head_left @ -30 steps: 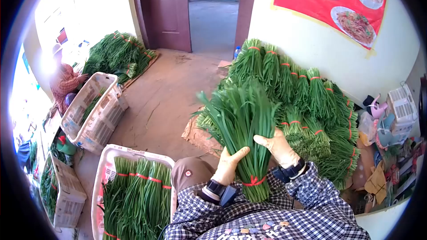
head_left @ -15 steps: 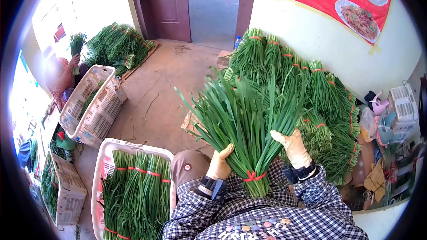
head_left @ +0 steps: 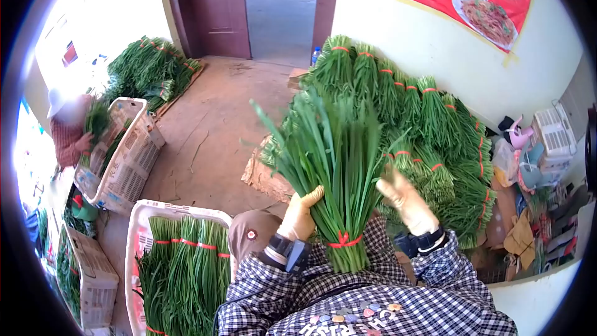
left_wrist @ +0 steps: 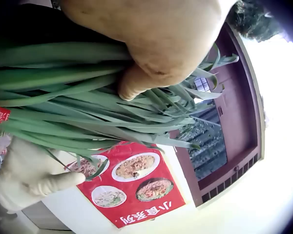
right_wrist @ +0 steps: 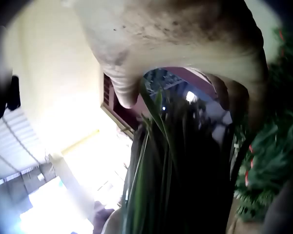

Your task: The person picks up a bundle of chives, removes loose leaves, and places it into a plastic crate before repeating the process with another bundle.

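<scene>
A bunch of garlic chives (head_left: 329, 168) stands upright at the person's lap, its leaves fanned upward and a red tie (head_left: 345, 240) round its lower stalks. The gloved left hand (head_left: 300, 214) holds the bunch from its left side, the thumb lying across the leaves in the left wrist view. At the right side of the leaves is the gloved right hand (head_left: 407, 202), blurred in the head view. Seen from the right wrist, its thumb and fingers (right_wrist: 122, 90) are spread apart around the leaf tips.
Many tied chive bunches (head_left: 429, 130) are heaped against the right wall. At the left front stands a crate (head_left: 134, 255) of tied bunches. Another person (head_left: 71, 127) handles chives beside a second crate (head_left: 134, 168). A far pile (head_left: 149, 68) lies near the door.
The fanned leaves have drawn closer together. The right hand has loosened from the leaves at the right side, while the left hand stays on the bunch. The other person has lowered their chives toward the crate.
</scene>
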A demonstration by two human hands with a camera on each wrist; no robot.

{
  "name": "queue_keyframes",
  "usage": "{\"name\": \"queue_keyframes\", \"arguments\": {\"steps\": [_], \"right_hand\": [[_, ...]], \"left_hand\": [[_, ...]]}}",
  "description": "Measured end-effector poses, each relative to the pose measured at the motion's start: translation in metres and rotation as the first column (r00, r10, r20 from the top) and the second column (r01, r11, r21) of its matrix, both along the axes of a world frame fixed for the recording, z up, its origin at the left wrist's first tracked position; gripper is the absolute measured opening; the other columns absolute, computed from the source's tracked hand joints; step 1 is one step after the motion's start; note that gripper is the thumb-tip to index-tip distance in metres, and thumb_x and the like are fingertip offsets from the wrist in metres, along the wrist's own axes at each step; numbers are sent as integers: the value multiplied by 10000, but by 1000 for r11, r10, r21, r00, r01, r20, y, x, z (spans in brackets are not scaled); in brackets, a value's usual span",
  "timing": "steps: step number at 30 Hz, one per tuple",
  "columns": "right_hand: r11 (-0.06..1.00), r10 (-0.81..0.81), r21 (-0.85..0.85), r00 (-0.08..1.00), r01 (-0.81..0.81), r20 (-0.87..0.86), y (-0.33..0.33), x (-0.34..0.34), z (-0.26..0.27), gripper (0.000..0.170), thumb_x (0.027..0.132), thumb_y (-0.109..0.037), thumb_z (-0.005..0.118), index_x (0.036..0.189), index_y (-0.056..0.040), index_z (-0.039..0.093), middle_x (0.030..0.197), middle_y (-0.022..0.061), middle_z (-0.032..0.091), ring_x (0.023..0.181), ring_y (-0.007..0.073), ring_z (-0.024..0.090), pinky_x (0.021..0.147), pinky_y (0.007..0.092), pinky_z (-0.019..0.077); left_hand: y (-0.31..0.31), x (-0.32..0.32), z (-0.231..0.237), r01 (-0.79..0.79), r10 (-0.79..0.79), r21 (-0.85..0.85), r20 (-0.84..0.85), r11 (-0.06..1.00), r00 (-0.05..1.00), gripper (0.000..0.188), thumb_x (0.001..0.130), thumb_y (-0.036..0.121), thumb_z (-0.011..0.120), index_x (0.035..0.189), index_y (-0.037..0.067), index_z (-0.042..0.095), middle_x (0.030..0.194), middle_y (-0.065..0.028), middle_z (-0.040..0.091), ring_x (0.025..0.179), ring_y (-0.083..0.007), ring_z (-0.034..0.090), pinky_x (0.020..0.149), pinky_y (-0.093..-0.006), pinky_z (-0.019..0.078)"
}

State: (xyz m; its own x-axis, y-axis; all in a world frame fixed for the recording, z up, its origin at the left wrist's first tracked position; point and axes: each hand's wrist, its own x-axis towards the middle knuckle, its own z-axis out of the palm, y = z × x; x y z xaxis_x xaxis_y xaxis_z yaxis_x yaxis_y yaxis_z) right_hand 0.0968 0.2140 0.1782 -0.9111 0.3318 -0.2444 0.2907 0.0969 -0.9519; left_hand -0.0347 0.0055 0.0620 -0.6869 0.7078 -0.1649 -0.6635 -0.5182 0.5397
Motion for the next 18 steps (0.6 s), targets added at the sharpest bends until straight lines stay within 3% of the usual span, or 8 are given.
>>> {"name": "queue_keyframes", "arguments": {"steps": [3,4,5,8,11,12,15,18], "right_hand": [[995,69,-66,988,-78,-136,-10,11,-15,947,965,-533,708,1577,77,322,1568,224,488,1408,273,495,1202,380,360],[988,14,-154,997,-26,-80,-7,13,-10,748,935,-483,766,1471,-10,548,1446,161,623,1355,276,548,1214,416,347],[981,-124,-177,959,80,-255,-10,8,-28,539,968,-386,757,1347,-15,664,1315,99,715,1209,216,647,1153,397,416],[974,-173,-183,963,135,-209,4,25,-67,450,967,-309,774,1285,0,697,1226,81,747,1082,194,688,1051,369,496],[906,-352,-321,912,276,-209,2,38,-77,402,945,-247,804,1230,23,718,1156,69,763,993,171,704,967,334,540],[896,-361,-330,920,296,-155,7,44,-85,435,938,-266,809,1249,20,707,1191,80,751,1039,181,697,979,340,537],[867,-408,-329,912,374,-39,12,56,-103,448,933,-274,812,1255,17,700,1211,92,744,1068,188,694,977,347,545],[860,-447,-330,887,389,-118,15,70,-124,389,987,-221,742,1275,35,693,1230,112,741,1107,199,699,1026,343,545]], "left_hand": [[12,-15,36,212,-224,-106,-122,971,967,377,1011,147,678,1354,4,619,1256,-101,714,1099,-235,706,976,-378,580],[21,-19,38,268,-286,-148,-120,952,951,386,1013,139,674,1367,2,608,1264,-107,710,1100,-229,707,966,-375,584],[30,-21,43,318,-346,-194,-131,928,929,388,1024,131,656,1388,14,594,1257,-105,708,1102,-227,705,966,-369,585],[48,-14,47,257,-301,-247,-160,934,940,495,1019,164,694,1441,-5,498,1281,-138,667,1099,-222,687,936,-356,590],[63,-1,21,46,-241,-400,-452,915,859,978,957,258,800,1642,-35,166,1492,-225,524,1301,-247,572,1067,-345,503],[67,8,10,123,-331,-429,-453,895,828,1074,955,214,801,1662,-27,29,1563,-201,467,1377,-253,508,1149,-345,422],[78,34,-37,-23,-383,-535,-634,845,672,1128,903,179,856,1654,-50,45,1546,-197,479,1359,-224,503,1141,-335,423],[80,38,-41,-65,-361,-546,-634,835,684,1025,914,178,837,1638,-61,153,1517,-217,513,1354,-241,525,1125,-342,443]]}}
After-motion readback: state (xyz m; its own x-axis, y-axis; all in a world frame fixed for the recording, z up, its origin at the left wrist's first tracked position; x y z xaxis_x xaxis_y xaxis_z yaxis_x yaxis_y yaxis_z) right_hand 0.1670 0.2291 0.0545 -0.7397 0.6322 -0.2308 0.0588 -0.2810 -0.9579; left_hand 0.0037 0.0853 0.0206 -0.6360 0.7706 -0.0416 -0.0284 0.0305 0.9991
